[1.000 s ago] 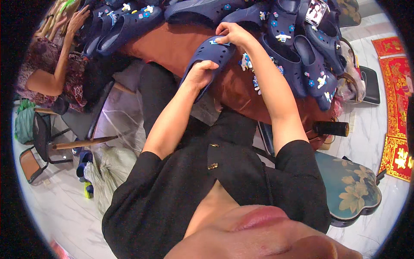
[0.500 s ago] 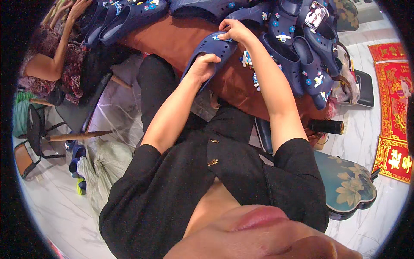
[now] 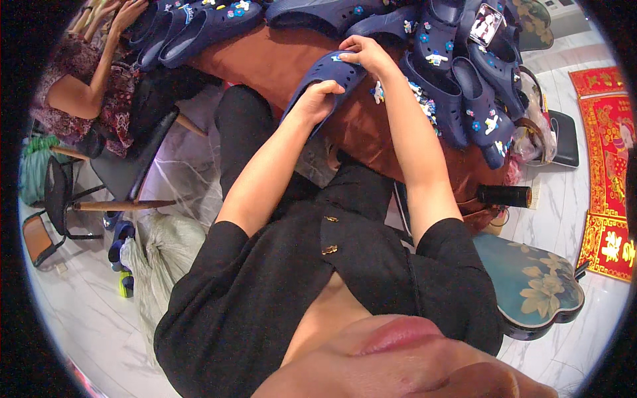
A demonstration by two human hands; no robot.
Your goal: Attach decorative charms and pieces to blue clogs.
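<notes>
A navy clog (image 3: 325,74) with round vent holes is held over the near edge of the cloth-covered table (image 3: 245,56). My left hand (image 3: 317,101) grips it, fingers inside the foot opening and thumb on top. At the toe, my right hand (image 3: 365,56) is closed, its fingertips pinching at a small blue-and-white shoe charm (image 3: 337,58) on the upper. The fingers partly cover that charm. Loose shoe charms (image 3: 424,105) lie in a heap beside my right forearm.
More decorated navy clogs (image 3: 488,109) crowd the table's right, and others (image 3: 212,36) line its far left. Another person's arm (image 3: 96,79) is at the left. A flowered stool (image 3: 531,285), a black chair (image 3: 129,169) and a pale plastic sack (image 3: 172,245) stand around me.
My right hand has shifted slightly down on the clog's toe, and its fingers are more bunched over the charm. My left hand keeps its hold.
</notes>
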